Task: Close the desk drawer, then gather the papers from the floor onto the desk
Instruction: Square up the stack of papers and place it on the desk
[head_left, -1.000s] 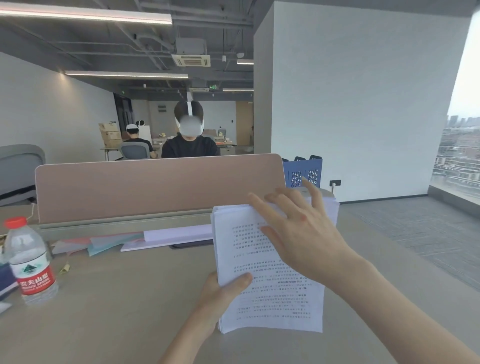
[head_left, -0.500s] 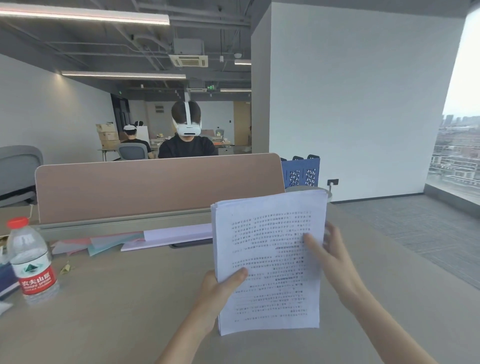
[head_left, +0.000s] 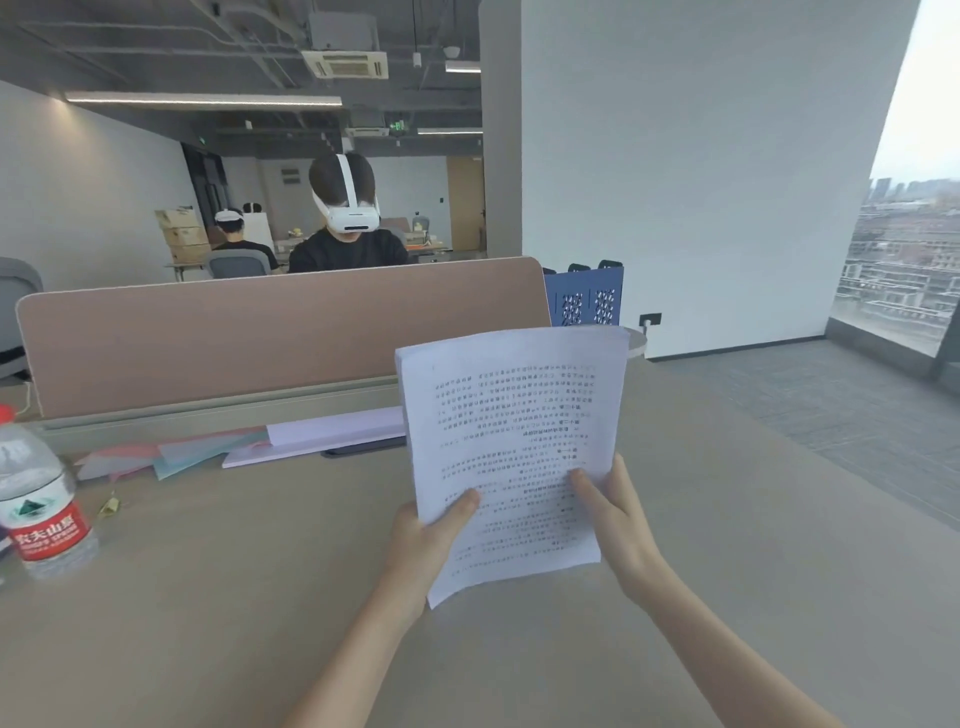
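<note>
1. While I look down through the head view, I hold the papers (head_left: 511, 457) upright above the desk (head_left: 208, 597), not yet laid on it. My left hand (head_left: 423, 540) grips the lower left edge, with the thumb on the printed side. My right hand (head_left: 618, 514) grips the lower right edge in the same way. I think I hold both sides so that the sheets stay square and do not slide apart before I put them down.
2. Bare desk lies under the stack, so it can go down flat there. A water bottle (head_left: 41, 504) stands well apart at the left, and coloured folders (head_left: 171, 452) lie near the divider (head_left: 280, 332).
3. I cannot see the drawer or the floor under the desk.
</note>
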